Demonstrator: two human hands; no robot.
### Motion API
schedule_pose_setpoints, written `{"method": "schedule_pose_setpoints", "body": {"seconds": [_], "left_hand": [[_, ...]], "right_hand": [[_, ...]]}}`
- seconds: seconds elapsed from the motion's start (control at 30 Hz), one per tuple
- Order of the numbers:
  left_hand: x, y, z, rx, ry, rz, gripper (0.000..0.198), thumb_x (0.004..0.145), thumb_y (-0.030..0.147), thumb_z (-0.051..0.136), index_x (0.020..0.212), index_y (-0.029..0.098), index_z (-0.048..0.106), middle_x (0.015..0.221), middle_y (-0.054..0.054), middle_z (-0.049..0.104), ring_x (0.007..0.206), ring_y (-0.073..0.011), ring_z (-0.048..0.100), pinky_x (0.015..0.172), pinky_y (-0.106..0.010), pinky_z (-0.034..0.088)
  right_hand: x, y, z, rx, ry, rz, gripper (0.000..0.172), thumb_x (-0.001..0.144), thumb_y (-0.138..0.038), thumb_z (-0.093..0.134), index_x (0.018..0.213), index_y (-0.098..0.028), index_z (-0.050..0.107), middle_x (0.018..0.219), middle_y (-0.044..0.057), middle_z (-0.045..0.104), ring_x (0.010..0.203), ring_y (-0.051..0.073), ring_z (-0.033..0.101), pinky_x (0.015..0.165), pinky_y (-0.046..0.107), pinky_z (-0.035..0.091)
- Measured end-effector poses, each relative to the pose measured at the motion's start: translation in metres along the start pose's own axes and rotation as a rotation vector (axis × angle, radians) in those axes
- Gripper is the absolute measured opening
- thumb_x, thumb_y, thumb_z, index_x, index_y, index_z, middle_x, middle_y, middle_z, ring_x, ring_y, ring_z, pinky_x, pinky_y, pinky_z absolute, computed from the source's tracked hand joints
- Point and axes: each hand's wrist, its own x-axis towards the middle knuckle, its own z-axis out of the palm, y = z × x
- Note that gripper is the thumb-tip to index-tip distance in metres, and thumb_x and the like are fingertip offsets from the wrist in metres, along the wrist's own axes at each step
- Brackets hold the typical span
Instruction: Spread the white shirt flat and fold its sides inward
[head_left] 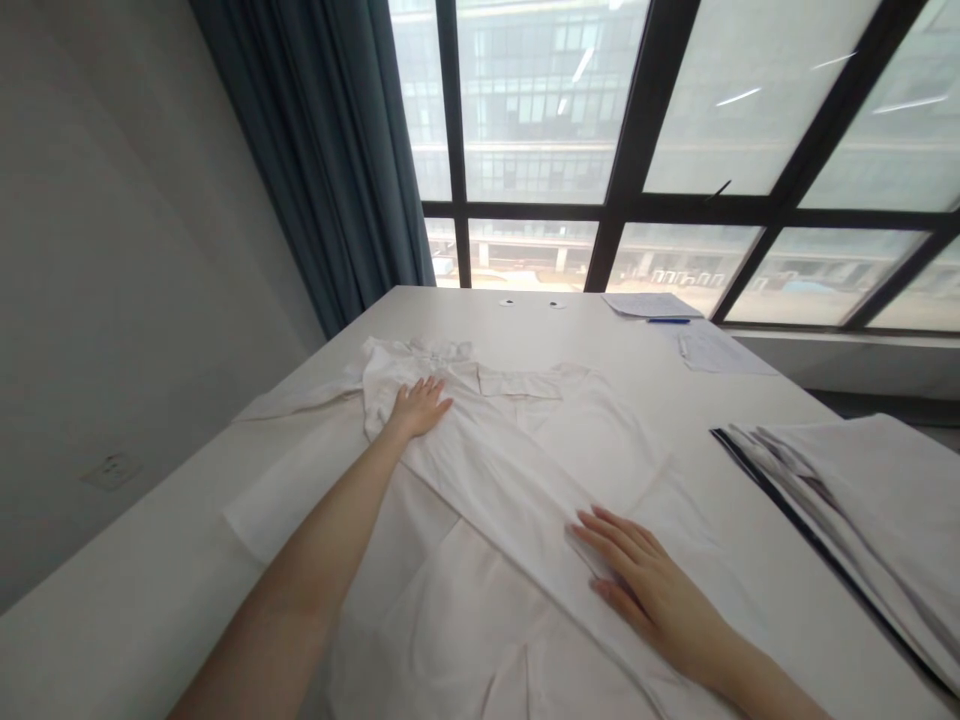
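Note:
A white long-sleeved shirt [465, 600] lies spread on the white table, its collar end toward the window. One sleeve [510, 480] is laid diagonally across the body, from upper left to lower right. My left hand [421, 407] rests flat on the shirt near the shoulder, fingers spread. Farther down the diagonal sleeve, my right hand [645, 575] lies with its fingers stretched out over the fabric. Both palms face down, and neither hand grips the cloth. The other sleeve appears to stretch out at the left, toward the table's edge.
A stack of folded garments [862, 500] with a dark edge sits at the right. Papers [652, 305] and a blue pen [667, 321] lie at the far right of the table [187, 510]. Behind stand a dark blue curtain [322, 140] and a large window [551, 110].

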Motion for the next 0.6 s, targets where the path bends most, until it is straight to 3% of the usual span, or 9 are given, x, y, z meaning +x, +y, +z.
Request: {"method": "schedule_pose_setpoints", "body": {"seconds": [0.27, 0.37, 0.5, 0.6], "left_hand": [[0.019, 0.004, 0.001, -0.031, 0.150, -0.104, 0.048, 0.097, 0.040, 0.036, 0.140, 0.021, 0.047, 0.142, -0.015, 0.052, 0.135, -0.0288, 0.042, 0.113, -0.050, 0.020], [0.024, 0.006, -0.001, -0.060, 0.255, -0.198, 0.046, 0.096, 0.036, 0.040, 0.137, 0.017, 0.047, 0.130, -0.017, 0.060, 0.125, -0.0301, 0.050, 0.110, -0.049, 0.021], [0.033, 0.001, -0.004, -0.122, 0.302, -0.313, 0.036, 0.093, 0.033, 0.046, 0.122, 0.014, 0.056, 0.108, -0.016, 0.070, 0.112, -0.0304, 0.058, 0.101, -0.046, 0.029], [0.039, -0.006, -0.005, -0.174, 0.289, -0.328, 0.023, 0.092, 0.029, 0.049, 0.107, 0.020, 0.063, 0.101, -0.010, 0.073, 0.110, -0.0263, 0.059, 0.099, -0.042, 0.031]], "right_hand": [[0.001, -0.004, -0.001, 0.000, -0.023, 0.013, 0.050, 0.098, -0.040, 0.045, 0.147, -0.030, 0.040, 0.151, 0.005, 0.043, 0.142, 0.026, 0.034, 0.113, 0.051, 0.034], [0.000, -0.003, -0.002, 0.020, 0.033, 0.036, 0.047, 0.098, -0.038, 0.044, 0.144, -0.027, 0.045, 0.144, 0.008, 0.051, 0.136, 0.025, 0.043, 0.110, 0.047, 0.040], [-0.002, 0.012, -0.005, 0.031, 0.273, 0.199, 0.037, 0.097, -0.034, 0.042, 0.129, -0.023, 0.056, 0.122, 0.012, 0.065, 0.114, 0.026, 0.061, 0.097, 0.044, 0.050], [-0.002, 0.025, -0.009, 0.082, 0.317, 0.343, 0.034, 0.094, -0.036, 0.044, 0.118, -0.019, 0.060, 0.099, 0.011, 0.070, 0.088, 0.024, 0.067, 0.081, 0.040, 0.054]]}}
